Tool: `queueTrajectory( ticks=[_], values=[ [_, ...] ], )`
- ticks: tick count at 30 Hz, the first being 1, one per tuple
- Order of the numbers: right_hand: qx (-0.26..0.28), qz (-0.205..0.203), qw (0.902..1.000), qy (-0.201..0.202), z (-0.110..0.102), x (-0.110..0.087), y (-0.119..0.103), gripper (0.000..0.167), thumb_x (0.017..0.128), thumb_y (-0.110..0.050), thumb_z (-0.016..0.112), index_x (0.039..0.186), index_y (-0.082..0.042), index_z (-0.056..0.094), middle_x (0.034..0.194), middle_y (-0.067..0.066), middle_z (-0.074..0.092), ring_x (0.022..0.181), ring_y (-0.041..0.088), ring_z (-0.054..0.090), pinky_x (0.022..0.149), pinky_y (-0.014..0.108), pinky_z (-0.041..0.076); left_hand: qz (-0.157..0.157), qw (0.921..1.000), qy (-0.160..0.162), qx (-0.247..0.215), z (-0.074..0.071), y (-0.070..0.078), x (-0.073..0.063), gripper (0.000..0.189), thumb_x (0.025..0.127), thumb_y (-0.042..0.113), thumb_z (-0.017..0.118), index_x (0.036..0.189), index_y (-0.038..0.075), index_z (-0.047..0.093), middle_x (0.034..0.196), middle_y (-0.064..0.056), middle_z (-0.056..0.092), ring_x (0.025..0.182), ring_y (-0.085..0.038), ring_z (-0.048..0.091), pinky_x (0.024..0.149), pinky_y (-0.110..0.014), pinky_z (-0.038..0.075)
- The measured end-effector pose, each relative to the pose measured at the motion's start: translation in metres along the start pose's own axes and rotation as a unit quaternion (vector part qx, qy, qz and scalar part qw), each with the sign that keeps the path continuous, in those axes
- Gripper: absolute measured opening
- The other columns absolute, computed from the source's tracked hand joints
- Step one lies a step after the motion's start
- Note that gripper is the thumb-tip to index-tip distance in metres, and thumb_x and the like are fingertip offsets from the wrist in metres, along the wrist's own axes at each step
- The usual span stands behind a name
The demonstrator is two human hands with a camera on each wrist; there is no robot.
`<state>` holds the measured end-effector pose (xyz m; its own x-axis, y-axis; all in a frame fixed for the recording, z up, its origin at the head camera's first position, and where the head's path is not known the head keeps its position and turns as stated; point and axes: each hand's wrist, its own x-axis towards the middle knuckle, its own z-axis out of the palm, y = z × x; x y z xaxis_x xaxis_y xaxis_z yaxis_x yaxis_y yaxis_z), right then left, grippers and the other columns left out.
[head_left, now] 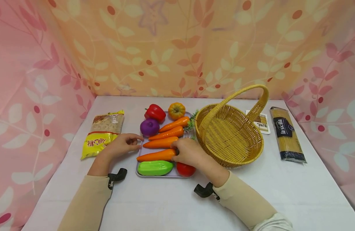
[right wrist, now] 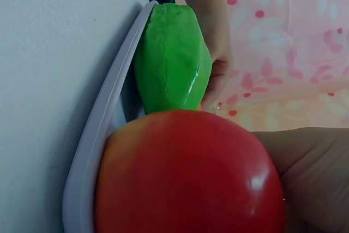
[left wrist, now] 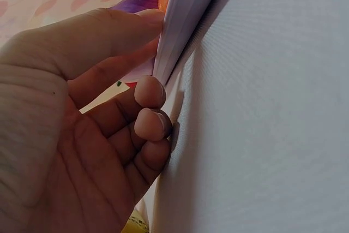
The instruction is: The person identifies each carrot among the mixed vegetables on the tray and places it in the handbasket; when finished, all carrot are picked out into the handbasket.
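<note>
On a pale lilac tray, several orange carrots lie in a row. My right hand grips the thick end of the carrot nearest the green vegetable; in the right wrist view a red tomato hides its fingertips. My left hand is at the tray's left side, its thumb and forefinger touching the rim and the other fingers loosely bent. A purple onion-like vegetable, a red bell pepper and a small orange pumpkin sit at the tray's back.
Right of the tray stands a wicker basket with a tall handle, a small white-edged packet partly behind it. A pasta packet lies farther right. To the left is a yellow food bag. Patterned curtains enclose the white table.
</note>
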<state>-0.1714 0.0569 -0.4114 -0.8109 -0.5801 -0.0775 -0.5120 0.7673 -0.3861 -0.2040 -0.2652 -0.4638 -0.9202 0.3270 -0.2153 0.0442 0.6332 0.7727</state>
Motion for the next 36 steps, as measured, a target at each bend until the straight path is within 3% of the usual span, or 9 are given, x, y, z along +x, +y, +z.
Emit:
queueTrajectory(
  ticks=[7,11,19,24,31,34,36],
  values=[
    [-0.011,-0.006,0.9999,0.004,0.003,0.0,0.001,0.043,0.084,-0.034,0.085,0.12,-0.013,0.075,0.103,0.0,0.074,0.091,0.017,0.066,0.082,0.036,0.053,0.011,0.9999,0.001,0.005,0.001,0.0,0.0,0.033,0.094,0.03,0.077,0.125,0.022,0.072,0.091,-0.006,0.058,0.09,-0.025,0.054,0.074,-0.034,0.046],
    [0.017,-0.024,0.9994,0.019,-0.002,-0.004,0.002,0.045,0.085,-0.035,0.084,0.121,-0.011,0.074,0.106,0.001,0.073,0.091,0.017,0.065,0.083,0.034,0.053,0.02,0.9998,-0.001,0.007,0.001,0.0,-0.001,0.032,0.094,0.027,0.077,0.125,0.021,0.072,0.09,-0.006,0.058,0.088,-0.026,0.054,0.073,-0.033,0.046],
    [0.081,-0.038,0.9942,0.059,-0.023,-0.015,-0.002,0.047,0.086,-0.034,0.084,0.124,-0.01,0.073,0.112,-0.001,0.072,0.093,0.016,0.063,0.085,0.03,0.051,0.009,0.9999,-0.001,-0.01,0.001,0.002,-0.002,0.031,0.095,0.021,0.073,0.126,0.015,0.071,0.093,-0.008,0.058,0.091,-0.027,0.053,0.075,-0.033,0.045],
    [0.124,-0.06,0.9862,0.092,-0.037,-0.028,-0.007,0.043,0.085,-0.031,0.085,0.121,-0.011,0.074,0.111,-0.002,0.072,0.098,0.022,0.066,0.087,0.036,0.053,0.019,0.9998,0.005,-0.008,0.002,0.0,-0.001,0.032,0.092,0.016,0.074,0.124,0.016,0.073,0.095,-0.008,0.062,0.092,-0.028,0.054,0.08,-0.038,0.047],
    [0.198,-0.076,0.969,0.127,-0.064,-0.053,-0.014,0.041,0.084,-0.025,0.086,0.12,-0.01,0.073,0.106,-0.004,0.071,0.092,0.012,0.067,0.08,0.031,0.057,-0.002,0.9999,0.009,0.005,0.002,-0.001,-0.001,0.037,0.094,0.025,0.074,0.13,0.016,0.07,0.125,-0.004,0.068,0.116,-0.029,0.057,0.104,-0.053,0.043],
    [0.213,-0.089,0.9613,0.15,-0.074,-0.066,-0.014,0.04,0.083,-0.022,0.087,0.119,-0.011,0.074,0.106,-0.006,0.071,0.09,0.008,0.066,0.079,0.029,0.056,-0.005,0.9999,0.009,0.007,0.001,0.0,-0.001,0.04,0.094,0.028,0.075,0.131,0.014,0.07,0.124,-0.005,0.069,0.115,-0.029,0.058,0.104,-0.052,0.044],
    [0.215,-0.098,0.9575,0.166,-0.082,-0.074,-0.012,0.039,0.082,-0.02,0.087,0.118,-0.011,0.074,0.107,-0.005,0.071,0.09,0.008,0.065,0.081,0.031,0.056,-0.005,0.9999,0.009,0.008,0.001,0.0,-0.002,0.038,0.093,0.03,0.076,0.128,0.015,0.07,0.115,-0.006,0.069,0.107,-0.028,0.058,0.096,-0.048,0.047]
  ],
)
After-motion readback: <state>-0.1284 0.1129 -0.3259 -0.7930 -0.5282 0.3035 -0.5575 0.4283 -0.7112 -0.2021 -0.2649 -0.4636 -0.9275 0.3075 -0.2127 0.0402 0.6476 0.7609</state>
